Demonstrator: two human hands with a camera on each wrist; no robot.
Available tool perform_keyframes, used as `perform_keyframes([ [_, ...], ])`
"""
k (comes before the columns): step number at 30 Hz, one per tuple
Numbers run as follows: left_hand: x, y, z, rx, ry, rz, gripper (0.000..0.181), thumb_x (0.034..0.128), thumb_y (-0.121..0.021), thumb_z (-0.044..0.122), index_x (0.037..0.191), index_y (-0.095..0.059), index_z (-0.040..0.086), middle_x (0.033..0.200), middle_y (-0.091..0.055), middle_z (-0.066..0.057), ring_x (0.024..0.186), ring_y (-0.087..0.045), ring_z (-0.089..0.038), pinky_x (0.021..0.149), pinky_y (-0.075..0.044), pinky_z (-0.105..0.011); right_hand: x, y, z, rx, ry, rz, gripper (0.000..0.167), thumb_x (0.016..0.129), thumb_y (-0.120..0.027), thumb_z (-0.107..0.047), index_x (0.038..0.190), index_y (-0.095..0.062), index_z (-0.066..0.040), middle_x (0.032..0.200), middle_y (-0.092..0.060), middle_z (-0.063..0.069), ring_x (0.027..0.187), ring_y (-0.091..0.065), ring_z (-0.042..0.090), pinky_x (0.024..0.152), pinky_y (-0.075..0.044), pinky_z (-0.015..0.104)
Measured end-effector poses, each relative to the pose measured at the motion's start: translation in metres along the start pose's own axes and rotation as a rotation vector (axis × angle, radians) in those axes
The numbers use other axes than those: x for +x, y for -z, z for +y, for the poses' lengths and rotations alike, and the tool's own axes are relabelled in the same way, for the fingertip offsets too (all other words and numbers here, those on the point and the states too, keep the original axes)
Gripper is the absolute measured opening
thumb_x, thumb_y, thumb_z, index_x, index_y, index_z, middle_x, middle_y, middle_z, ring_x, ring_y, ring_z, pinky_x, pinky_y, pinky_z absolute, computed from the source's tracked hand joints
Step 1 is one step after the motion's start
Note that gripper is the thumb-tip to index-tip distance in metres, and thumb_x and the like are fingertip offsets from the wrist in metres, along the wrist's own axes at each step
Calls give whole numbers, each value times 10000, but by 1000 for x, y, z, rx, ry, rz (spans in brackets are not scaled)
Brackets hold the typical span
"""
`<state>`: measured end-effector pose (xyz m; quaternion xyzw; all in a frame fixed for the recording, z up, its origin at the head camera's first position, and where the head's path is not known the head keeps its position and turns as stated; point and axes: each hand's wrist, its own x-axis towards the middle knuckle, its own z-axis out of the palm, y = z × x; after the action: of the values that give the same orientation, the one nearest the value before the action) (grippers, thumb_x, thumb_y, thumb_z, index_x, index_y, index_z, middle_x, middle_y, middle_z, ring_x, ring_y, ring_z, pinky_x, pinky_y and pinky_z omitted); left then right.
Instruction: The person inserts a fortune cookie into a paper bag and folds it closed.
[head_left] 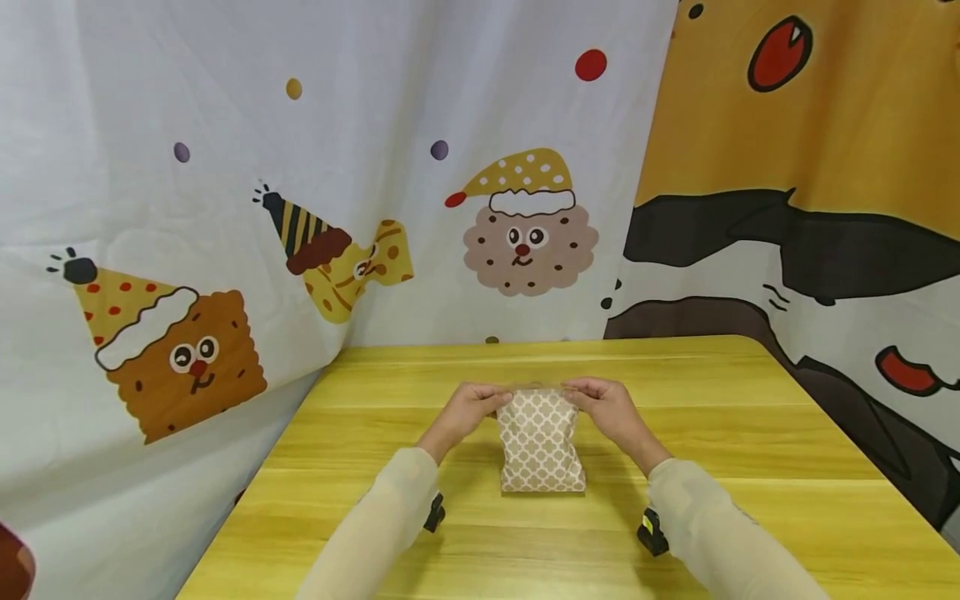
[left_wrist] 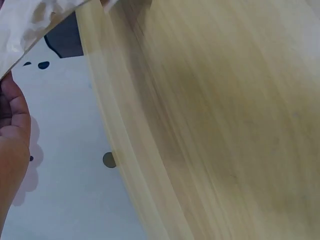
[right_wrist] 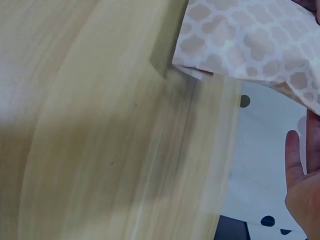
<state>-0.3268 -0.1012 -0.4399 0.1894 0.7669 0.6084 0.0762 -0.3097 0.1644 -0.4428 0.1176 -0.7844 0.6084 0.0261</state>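
A paper bag (head_left: 542, 442) with a beige-and-white lattice pattern stands upright over the table, its bottom edge toward me in the head view. At its top left corner my left hand (head_left: 468, 407) pinches the paper between thumb and fingers. My right hand (head_left: 607, 408) grips the top right corner in the same way. The left wrist view catches only a pale corner of the bag (left_wrist: 22, 30) above the left hand (left_wrist: 15, 112). In the right wrist view the patterned side of the bag (right_wrist: 250, 45) shows, with some fingers of the right hand (right_wrist: 307, 195) extended below it.
The yellow wood-grain table (head_left: 360, 500) spreads around the bag. Behind it and along the left hangs a white curtain (head_left: 360, 108) printed with cartoon biscuits. Dark wrist straps (head_left: 654, 533) are on the forearms, below the cream sleeves.
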Motion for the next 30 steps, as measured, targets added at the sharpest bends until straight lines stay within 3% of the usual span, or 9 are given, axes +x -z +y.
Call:
perform_keyframes([
  [5, -2, 1, -2, 5, 17, 4, 269, 997, -624, 213, 1003, -735, -32, 923, -703, -41, 870, -649, -171, 851, -538, -409, 0, -1, 3, 56, -6, -25, 307, 984, -637, -123, 1245, -658, 37, 1134, -696, 169, 996, -662, 168, 868, -545, 320],
  [13, -1, 3, -6, -56, 21, 5, 273, 989, -624, 126, 1240, -696, 48, 1196, -690, -81, 916, -652, -153, 861, -535, -434, 0, -4, 6, 126, -41, -45, 301, 994, -607, -93, 1256, -651, 48, 1232, -657, 189, 995, -673, 144, 862, -549, 338],
  [21, -6, 4, -5, -101, 24, -9, 258, 989, -568, 6, 1217, -684, -31, 1183, -688, -149, 930, -682, -197, 876, -536, -473, -1, -6, 10, 142, -56, -71, 333, 1007, -583, -92, 1286, -607, 88, 1247, -648, 191, 1001, -670, 159, 914, -526, 431],
  [26, -9, 3, -3, -83, 38, -12, 313, 1020, -460, 90, 1192, -704, -5, 1192, -682, -122, 937, -674, -234, 878, -535, -449, 0, -7, 12, 115, -41, -70, 299, 1010, -570, -79, 1267, -636, 60, 1276, -632, 193, 1059, -647, 178, 907, -531, 397],
  [30, -6, 0, -6, -30, 55, 20, 278, 1031, -548, 234, 1125, -744, 61, 1110, -706, -56, 900, -661, -197, 897, -515, -498, -2, -7, 13, 107, -31, -76, 295, 1010, -566, -71, 1266, -638, 59, 1276, -630, 200, 1081, -641, 206, 890, -539, 367],
])
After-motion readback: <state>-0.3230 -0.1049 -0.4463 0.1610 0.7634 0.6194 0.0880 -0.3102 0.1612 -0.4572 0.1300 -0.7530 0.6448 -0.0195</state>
